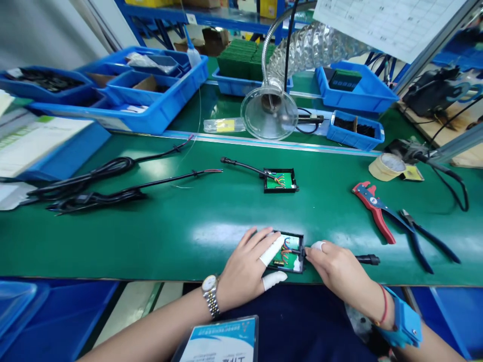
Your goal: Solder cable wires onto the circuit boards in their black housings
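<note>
Fingers (256, 246) of L hand (239, 274), loosely spread, lie over blk case (302, 242) nr bench (162, 236) front edge, prob. to steady it; R hand (335, 264), fingers together, pinches cable (367, 259) at case's R wall, prob. for alignment.

The flat green bench (177, 241) is glossy. The nearer black rectangular case (294, 271) seems of matt plastic. The wide silver tube (315, 50) looks like wrinkled, shiny metal foil.
</note>
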Demonstrator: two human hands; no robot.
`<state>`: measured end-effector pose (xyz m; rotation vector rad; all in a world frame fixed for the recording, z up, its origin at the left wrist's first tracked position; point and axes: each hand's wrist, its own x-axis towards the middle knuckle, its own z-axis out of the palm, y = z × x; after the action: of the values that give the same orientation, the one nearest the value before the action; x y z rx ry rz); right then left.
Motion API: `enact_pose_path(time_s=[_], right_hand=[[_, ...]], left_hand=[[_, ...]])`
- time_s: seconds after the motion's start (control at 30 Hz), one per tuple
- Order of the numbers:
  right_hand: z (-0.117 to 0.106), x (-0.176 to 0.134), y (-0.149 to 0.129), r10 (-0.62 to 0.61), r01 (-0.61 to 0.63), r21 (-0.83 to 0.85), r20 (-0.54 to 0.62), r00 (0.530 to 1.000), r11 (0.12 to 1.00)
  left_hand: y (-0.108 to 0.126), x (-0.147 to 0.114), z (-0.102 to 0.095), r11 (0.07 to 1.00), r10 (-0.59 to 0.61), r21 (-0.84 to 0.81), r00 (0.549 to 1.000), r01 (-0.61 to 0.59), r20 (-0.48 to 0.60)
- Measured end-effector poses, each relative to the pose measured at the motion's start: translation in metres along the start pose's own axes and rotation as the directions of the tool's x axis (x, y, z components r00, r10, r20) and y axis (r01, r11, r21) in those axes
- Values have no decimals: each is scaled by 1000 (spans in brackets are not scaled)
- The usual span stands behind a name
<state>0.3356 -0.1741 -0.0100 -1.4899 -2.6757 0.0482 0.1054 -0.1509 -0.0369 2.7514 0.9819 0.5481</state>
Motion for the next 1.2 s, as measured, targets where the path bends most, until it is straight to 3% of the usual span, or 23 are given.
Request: enact_pose_path(time_s=[0.23, 0.4, 0.5, 0.63, 0.8, 0.93, 1.2], right_hand=[[-2, 2, -1, 14, -12, -34, 52, 999, 999], [-11, 5, 2, 34, -38, 21, 155, 987, 999], [-23, 12, 16, 44, -59, 122, 123, 991, 991], [-34, 41, 39, 35, -46, 157, 75, 997, 987], [-24, 104, 47, -9, 4, 38, 118, 993, 999], [-8, 143, 42, 68, -60, -73, 108, 992, 996], [-1, 156, 48, 116, -97, -183, 95, 989, 978]], left_hand=[[3, 5, 4, 999, 42, 11, 992, -44, 117], [2, 6, 4, 999, 40, -9, 995, -39, 91], [-2, 0, -2, 999, 26, -24, 1000, -26, 12], [-3, -7, -9, 999, -54, -12, 996, 53, -72], [10, -6, -3, 1000, 22, 14, 1000, -22, 22], [13, 1, 10, 996, 39, 75, 997, -44, 68], [-17, 24, 12, 977, -69, 201, 998, 67, 4]])
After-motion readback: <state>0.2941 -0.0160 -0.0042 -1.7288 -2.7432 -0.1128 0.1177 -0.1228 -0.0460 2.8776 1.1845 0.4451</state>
